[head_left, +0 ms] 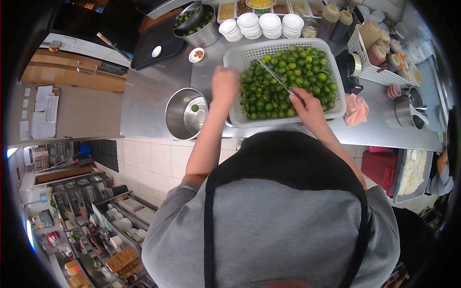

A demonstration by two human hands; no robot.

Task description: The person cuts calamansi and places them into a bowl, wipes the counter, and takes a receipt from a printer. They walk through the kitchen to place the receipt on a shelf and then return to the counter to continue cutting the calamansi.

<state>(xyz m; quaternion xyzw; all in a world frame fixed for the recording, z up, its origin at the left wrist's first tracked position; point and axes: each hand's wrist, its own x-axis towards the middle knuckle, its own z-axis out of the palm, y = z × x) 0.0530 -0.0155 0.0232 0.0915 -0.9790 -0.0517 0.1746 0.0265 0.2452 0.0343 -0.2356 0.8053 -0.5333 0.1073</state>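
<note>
My right hand (309,108) is closed around the handle of a knife (272,72), whose long narrow blade points up and left over the fruit. Below the blade, a white perforated basket (338,91) holds a heap of small green limes (283,89), some with leaves or stems. My left hand (225,86) is at the basket's left side, smeared by motion, so its fingers and anything in them cannot be made out. Left of that forearm stands a steel pot (175,115) with a single green lime (194,108) at its bottom.
Stacked white bowls (248,26) line the back, beside a steel pot (209,36) of more limes. A black tray (165,41) lies back left, near a small dish (196,55). To the right are a pink cloth (356,109) and a bottle basket (367,62).
</note>
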